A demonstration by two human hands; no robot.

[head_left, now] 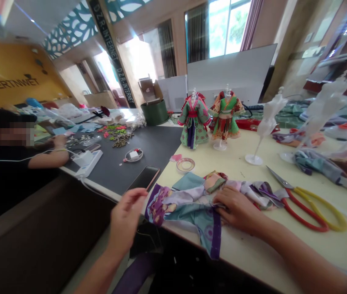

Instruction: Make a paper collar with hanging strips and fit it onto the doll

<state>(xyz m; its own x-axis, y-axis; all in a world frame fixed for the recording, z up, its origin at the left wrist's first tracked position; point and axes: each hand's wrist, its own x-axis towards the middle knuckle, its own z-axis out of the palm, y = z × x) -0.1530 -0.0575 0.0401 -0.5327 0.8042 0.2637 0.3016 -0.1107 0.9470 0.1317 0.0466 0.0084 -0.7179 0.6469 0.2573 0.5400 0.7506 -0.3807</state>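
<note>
A small doll garment (pixel 188 216) in teal, lilac and purple print lies across the near edge of the cream table, part of it hanging over. My right hand (pixel 236 208) rests on its middle, fingers bent and gripping the cloth. Just left of the purple printed end is my left hand (pixel 126 218), raised, with thumb and fingers pinched together. Whatever is in that pinch, if anything, is too small to make out. Scissors (pixel 306 202) with one red and one yellow handle lie open to the right. A phone (pixel 144 178) lies beyond my left hand.
Two dressed doll forms (pixel 194 122) and bare white mannequins (pixel 270 118) stand behind the garment. A roll of tape (pixel 185 164) sits nearby. On the dark mat (pixel 161 143) are a coiled cable and small coloured pieces. A co-worker (pixel 5 163) sits left, beside a power strip (pixel 90 163).
</note>
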